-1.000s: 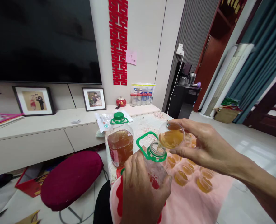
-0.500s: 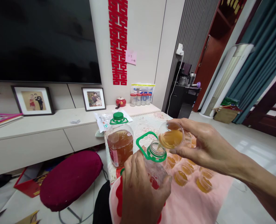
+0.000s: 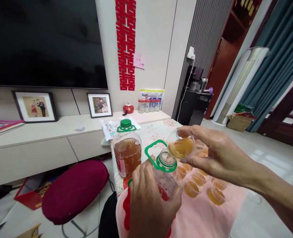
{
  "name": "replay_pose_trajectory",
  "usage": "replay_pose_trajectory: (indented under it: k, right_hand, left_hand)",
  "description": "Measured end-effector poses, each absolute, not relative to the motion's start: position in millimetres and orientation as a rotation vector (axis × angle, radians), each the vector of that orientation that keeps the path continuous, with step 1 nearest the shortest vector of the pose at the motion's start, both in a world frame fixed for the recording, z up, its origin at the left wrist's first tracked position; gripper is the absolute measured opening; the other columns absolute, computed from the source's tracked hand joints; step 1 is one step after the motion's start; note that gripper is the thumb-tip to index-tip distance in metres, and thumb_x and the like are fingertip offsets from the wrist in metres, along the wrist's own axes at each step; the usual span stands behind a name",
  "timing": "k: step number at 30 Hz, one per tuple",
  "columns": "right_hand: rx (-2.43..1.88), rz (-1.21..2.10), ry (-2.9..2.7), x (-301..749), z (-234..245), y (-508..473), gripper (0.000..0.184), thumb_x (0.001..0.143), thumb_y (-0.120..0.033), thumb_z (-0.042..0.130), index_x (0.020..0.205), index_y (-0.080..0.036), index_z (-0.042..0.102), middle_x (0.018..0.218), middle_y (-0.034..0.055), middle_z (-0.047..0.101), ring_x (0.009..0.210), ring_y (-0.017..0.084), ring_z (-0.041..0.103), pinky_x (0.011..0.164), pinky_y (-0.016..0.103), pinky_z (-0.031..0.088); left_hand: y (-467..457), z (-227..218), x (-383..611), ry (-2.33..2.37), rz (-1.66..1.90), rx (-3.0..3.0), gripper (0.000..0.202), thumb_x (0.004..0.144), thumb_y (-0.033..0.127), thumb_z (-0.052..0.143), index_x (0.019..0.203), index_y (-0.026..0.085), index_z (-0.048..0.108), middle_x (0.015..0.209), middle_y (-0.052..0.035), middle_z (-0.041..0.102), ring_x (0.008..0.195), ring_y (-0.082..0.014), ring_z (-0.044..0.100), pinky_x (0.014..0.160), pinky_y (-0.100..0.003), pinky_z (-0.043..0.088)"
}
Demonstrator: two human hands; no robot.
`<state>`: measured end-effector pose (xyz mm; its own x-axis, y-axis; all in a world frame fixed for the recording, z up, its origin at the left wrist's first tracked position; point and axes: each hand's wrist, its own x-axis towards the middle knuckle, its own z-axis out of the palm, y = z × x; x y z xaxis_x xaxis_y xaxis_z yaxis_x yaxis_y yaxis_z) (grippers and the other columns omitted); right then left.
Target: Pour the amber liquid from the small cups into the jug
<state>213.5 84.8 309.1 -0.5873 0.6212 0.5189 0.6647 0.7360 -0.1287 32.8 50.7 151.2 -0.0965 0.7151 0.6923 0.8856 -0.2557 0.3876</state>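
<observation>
My left hand [image 3: 152,201] is wrapped round a clear plastic bottle [image 3: 166,180] with a green ring handle [image 3: 150,150]; its mouth is uncapped. In my right hand [image 3: 208,148] a clear plastic cup [image 3: 182,143] of amber liquid is tipped toward the bottle's mouth, its rim right beside it. A thin stream seems to run from the cup's lip into the neck. Just behind stands a large bottle of brown liquid [image 3: 128,152] with a green cap. To the right, several cups of amber liquid [image 3: 216,194] sit on a pink cloth [image 3: 201,215].
A maroon stool [image 3: 74,190] is at the left, near a long white cabinet [image 3: 49,134] bearing framed photos [image 3: 99,105]. Several red-lidded jars [image 3: 147,105] stand at the cabinet's far end. A patterned tablecloth [image 3: 152,130] lies under the bottles.
Both hands keep nearly the same positions. The liquid in the tilted cup looks slightly lower than before.
</observation>
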Motion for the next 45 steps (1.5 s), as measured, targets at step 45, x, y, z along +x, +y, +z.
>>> replay_pose_trajectory:
  k: [45]
  right_hand:
    - [-0.935,-0.323,-2.512,211.1,314.2,82.9,0.045,0.092,-0.022,0.061,0.136,-0.013,0.053,0.119,0.0184,0.071,0.095,0.029,0.072,0.075,0.042,0.061]
  left_hand:
    - [49.3,153.6,32.8,-1.795,-1.278,-1.965,0.076,0.078,0.053,0.07,0.135,0.013,0.041,0.116,-0.0144,0.064,0.11,-0.0314,0.064,0.088,-0.05,0.064]
